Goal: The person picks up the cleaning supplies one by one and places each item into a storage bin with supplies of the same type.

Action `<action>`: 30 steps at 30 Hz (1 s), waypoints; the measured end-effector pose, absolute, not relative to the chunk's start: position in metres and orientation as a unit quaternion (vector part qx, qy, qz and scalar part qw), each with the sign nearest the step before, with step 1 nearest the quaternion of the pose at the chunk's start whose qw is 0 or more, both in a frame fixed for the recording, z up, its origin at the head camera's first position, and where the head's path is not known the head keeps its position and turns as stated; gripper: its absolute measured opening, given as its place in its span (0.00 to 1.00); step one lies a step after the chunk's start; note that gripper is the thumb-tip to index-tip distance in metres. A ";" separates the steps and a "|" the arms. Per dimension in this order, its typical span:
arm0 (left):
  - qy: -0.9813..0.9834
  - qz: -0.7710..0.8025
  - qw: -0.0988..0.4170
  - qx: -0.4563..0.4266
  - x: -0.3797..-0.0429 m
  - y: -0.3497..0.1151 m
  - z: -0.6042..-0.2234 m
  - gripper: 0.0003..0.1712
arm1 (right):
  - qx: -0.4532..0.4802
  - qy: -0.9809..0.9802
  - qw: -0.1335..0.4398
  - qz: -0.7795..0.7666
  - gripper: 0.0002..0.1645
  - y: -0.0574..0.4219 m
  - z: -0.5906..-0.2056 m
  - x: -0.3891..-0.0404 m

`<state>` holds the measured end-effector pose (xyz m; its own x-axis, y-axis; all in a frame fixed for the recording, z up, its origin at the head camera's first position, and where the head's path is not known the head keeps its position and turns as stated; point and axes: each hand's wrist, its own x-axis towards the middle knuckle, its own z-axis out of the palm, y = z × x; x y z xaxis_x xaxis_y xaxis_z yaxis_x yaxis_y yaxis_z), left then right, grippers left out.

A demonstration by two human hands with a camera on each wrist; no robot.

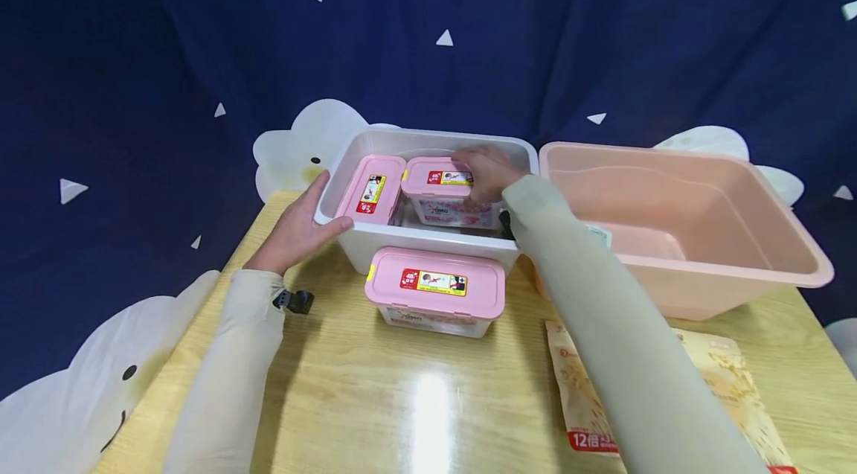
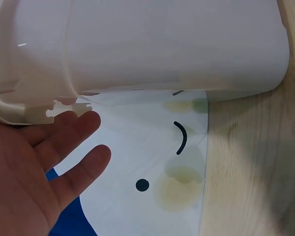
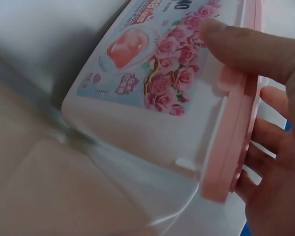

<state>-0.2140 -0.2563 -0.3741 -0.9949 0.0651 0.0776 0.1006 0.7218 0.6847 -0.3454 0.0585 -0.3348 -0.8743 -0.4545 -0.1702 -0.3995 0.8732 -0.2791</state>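
A white storage bin (image 1: 428,239) stands at the back of the table. Inside, along its left wall, lies a pink-lidded laundry pod box (image 1: 364,195). My right hand (image 1: 489,173) grips a second laundry pod box (image 1: 435,210) to the right of it, with the thumb on the printed side and the fingers over the lid (image 3: 226,152). At the bin's left rim, my left hand (image 1: 297,225) rests with fingers extended; in the left wrist view its fingers (image 2: 83,172) are spread and relaxed. A third laundry pod box (image 1: 437,284) sits in front of the bin.
A peach-coloured tub (image 1: 696,277) stands right of the white bin, with a small pale item partly hidden behind my right sleeve. A printed snack-like pouch (image 1: 716,366) lies flat under my right forearm. Behind everything hangs a dark blue curtain (image 1: 415,79).
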 end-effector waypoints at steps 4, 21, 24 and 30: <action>-0.926 -0.374 0.027 -0.046 -0.217 -0.256 -0.372 0.57 | -0.214 0.963 0.115 -0.113 0.59 0.058 -0.334 -0.347; -0.922 -0.384 0.010 -0.051 -0.220 -0.250 -0.369 0.56 | -0.191 0.966 0.146 -0.095 0.45 0.063 -0.335 -0.340; -0.923 -0.382 0.009 -0.054 -0.219 -0.249 -0.367 0.55 | -0.204 0.965 0.142 -0.088 0.46 0.065 -0.335 -0.338; -0.919 -0.391 0.015 -0.052 -0.215 -0.249 -0.360 0.55 | -0.230 0.965 0.107 -0.073 0.39 0.063 -0.323 -0.332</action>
